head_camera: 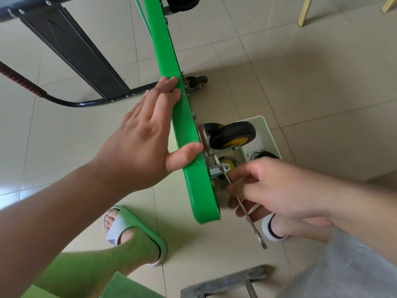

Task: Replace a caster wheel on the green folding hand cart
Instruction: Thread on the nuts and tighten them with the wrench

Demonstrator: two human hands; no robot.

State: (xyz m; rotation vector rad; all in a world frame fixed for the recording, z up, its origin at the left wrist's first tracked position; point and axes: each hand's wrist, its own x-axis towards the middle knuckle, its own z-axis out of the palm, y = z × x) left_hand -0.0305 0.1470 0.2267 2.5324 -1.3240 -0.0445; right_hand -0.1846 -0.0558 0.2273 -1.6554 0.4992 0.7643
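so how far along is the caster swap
Done: the green cart stands on its edge, casters exposed. In hand: the left hand braces it while the right hand holds a wrench at a caster bracket. Left: another caster lies in the white basket, so the refit probably lies ahead.

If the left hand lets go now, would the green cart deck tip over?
Probably: the green cart deck stands on its narrow edge, steadied by the left hand. It looks rigid, so it would likely fall as one slab.

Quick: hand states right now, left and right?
Left hand: open, flat against the edge of the green cart.
Right hand: closed on the wrench.
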